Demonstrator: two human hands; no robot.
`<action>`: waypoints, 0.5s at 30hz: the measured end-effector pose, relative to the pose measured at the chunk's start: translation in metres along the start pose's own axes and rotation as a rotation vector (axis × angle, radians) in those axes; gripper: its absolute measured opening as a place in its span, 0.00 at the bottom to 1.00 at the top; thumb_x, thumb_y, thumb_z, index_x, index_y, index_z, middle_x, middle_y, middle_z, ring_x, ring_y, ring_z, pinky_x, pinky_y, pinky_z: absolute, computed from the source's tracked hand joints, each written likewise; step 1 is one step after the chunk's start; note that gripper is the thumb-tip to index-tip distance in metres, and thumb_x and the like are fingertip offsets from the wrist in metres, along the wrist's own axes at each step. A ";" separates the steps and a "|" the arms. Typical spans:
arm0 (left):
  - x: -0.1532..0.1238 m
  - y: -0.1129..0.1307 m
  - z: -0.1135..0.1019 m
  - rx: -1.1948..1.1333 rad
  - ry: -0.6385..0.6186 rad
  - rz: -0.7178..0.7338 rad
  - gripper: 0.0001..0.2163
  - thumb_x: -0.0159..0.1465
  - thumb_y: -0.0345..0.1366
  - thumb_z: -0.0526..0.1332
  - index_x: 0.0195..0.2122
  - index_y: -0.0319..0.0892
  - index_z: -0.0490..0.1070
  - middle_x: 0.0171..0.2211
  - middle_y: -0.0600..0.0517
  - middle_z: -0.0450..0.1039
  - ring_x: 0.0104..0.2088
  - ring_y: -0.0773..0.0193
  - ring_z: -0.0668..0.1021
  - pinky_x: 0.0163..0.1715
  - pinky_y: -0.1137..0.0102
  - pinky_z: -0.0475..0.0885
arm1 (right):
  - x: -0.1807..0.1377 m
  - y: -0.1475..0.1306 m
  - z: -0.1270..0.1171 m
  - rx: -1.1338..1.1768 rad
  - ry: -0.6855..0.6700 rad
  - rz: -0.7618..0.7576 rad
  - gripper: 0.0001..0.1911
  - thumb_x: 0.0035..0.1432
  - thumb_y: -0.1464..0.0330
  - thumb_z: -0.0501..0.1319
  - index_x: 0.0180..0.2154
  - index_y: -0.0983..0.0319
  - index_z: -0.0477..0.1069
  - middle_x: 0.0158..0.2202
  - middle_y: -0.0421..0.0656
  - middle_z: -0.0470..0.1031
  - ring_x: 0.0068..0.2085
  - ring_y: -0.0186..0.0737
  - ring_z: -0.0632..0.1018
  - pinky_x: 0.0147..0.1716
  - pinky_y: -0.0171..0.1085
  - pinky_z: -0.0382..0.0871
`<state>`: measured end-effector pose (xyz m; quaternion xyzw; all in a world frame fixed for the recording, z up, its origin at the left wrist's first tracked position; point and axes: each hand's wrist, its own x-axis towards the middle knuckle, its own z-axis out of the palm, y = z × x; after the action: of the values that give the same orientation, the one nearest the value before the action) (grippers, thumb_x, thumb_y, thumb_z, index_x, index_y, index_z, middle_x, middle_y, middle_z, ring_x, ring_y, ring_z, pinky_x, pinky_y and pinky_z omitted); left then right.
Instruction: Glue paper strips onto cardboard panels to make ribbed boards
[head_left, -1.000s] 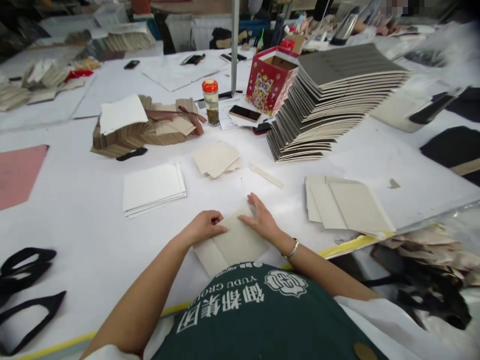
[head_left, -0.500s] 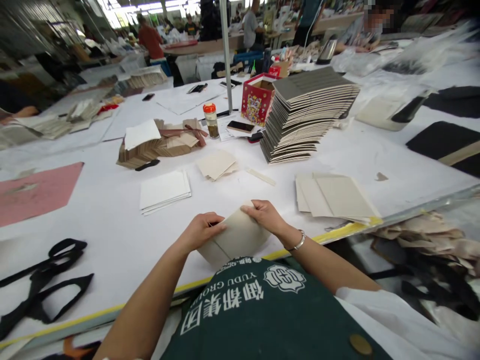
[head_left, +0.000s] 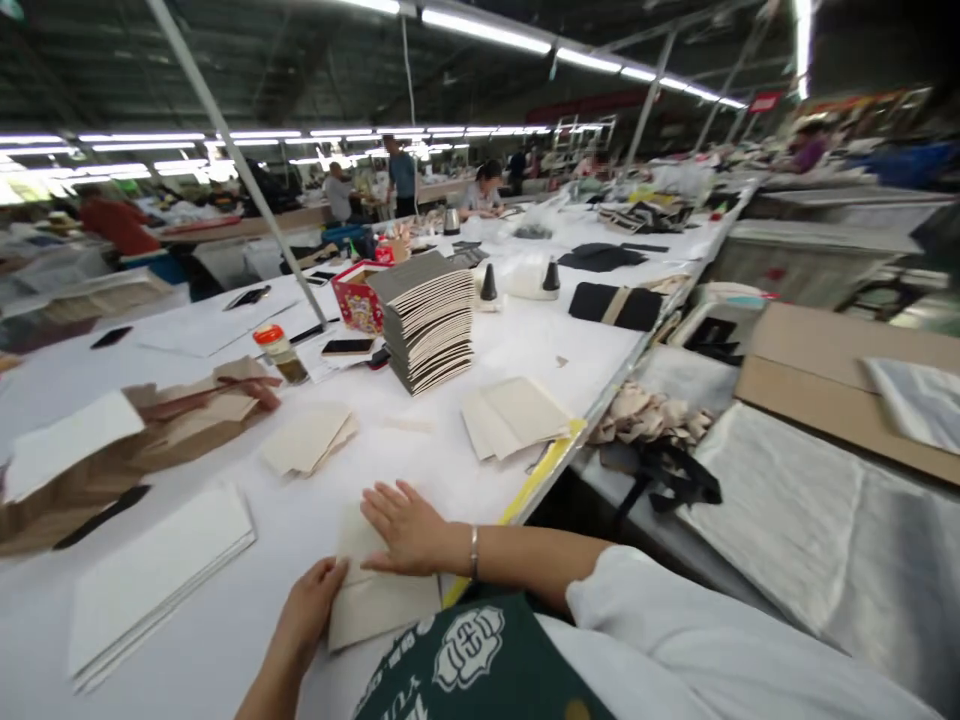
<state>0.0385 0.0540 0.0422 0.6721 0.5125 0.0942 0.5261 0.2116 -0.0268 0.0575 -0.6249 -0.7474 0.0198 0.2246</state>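
A: So we've got the big white surface (head_left: 420,465), and our beige piece (head_left: 386,605) lying flat near its edge, right by us. Tips?

B: Our right hand (head_left: 409,530) is spread wide on it, palm down, gripping nothing. We'd press evenly, no dragging. Left hand (head_left: 307,605) is half-curled at the left edge; can't tell if it's pinching.

A: Any writing?

B: White emblem (head_left: 470,648), then letters (head_left: 407,690) reading "YU". Rest's unreadable for us.
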 end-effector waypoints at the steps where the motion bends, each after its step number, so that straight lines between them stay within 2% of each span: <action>1: 0.003 -0.005 0.002 -0.015 -0.013 -0.017 0.17 0.51 0.50 0.56 0.31 0.41 0.69 0.20 0.53 0.71 0.25 0.59 0.75 0.22 0.70 0.68 | -0.004 0.005 0.015 0.021 -0.096 0.025 0.36 0.55 0.50 0.47 0.57 0.68 0.52 0.59 0.53 0.53 0.61 0.47 0.50 0.57 0.50 0.43; 4: 0.002 -0.008 0.003 -0.086 -0.064 -0.038 0.15 0.51 0.47 0.59 0.35 0.43 0.68 0.24 0.51 0.73 0.27 0.58 0.76 0.26 0.68 0.70 | -0.009 0.021 0.041 0.110 -0.200 0.057 0.35 0.54 0.50 0.47 0.57 0.67 0.53 0.59 0.52 0.54 0.60 0.48 0.52 0.56 0.51 0.43; 6: -0.003 0.002 0.001 -0.151 -0.090 -0.013 0.18 0.50 0.47 0.59 0.40 0.44 0.67 0.26 0.51 0.74 0.28 0.58 0.76 0.27 0.68 0.71 | -0.010 0.032 0.035 0.178 -0.140 0.083 0.35 0.53 0.51 0.50 0.57 0.66 0.53 0.59 0.52 0.54 0.60 0.47 0.53 0.56 0.49 0.45; 9: -0.006 0.037 0.001 -0.186 -0.168 0.064 0.23 0.50 0.49 0.60 0.45 0.45 0.66 0.28 0.52 0.75 0.30 0.57 0.76 0.28 0.68 0.71 | -0.014 0.056 -0.004 0.263 0.068 0.261 0.41 0.48 0.52 0.57 0.58 0.68 0.51 0.59 0.54 0.54 0.59 0.48 0.55 0.55 0.46 0.49; 11: -0.001 0.070 0.007 -0.156 -0.227 0.130 0.25 0.49 0.49 0.61 0.46 0.44 0.66 0.29 0.52 0.75 0.30 0.58 0.76 0.29 0.68 0.71 | -0.023 0.081 -0.039 0.354 0.111 0.387 0.44 0.44 0.53 0.61 0.57 0.69 0.52 0.56 0.55 0.59 0.55 0.49 0.62 0.52 0.43 0.56; 13: 0.011 0.104 0.022 -0.129 -0.243 0.217 0.26 0.47 0.48 0.63 0.46 0.42 0.67 0.30 0.51 0.75 0.29 0.60 0.76 0.29 0.69 0.70 | -0.035 0.111 -0.076 0.474 0.010 0.435 0.36 0.44 0.55 0.62 0.52 0.66 0.61 0.48 0.51 0.69 0.46 0.46 0.71 0.45 0.40 0.63; 15: 0.026 0.134 0.046 -0.130 -0.251 0.302 0.27 0.47 0.47 0.64 0.46 0.40 0.66 0.29 0.50 0.74 0.28 0.62 0.75 0.28 0.71 0.69 | -0.048 0.145 -0.111 0.545 0.004 0.463 0.25 0.45 0.59 0.61 0.45 0.63 0.68 0.40 0.44 0.73 0.40 0.42 0.73 0.40 0.37 0.65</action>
<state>0.1600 0.0570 0.1192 0.7124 0.3291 0.1202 0.6081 0.3913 -0.0681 0.0972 -0.6947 -0.5530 0.2677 0.3741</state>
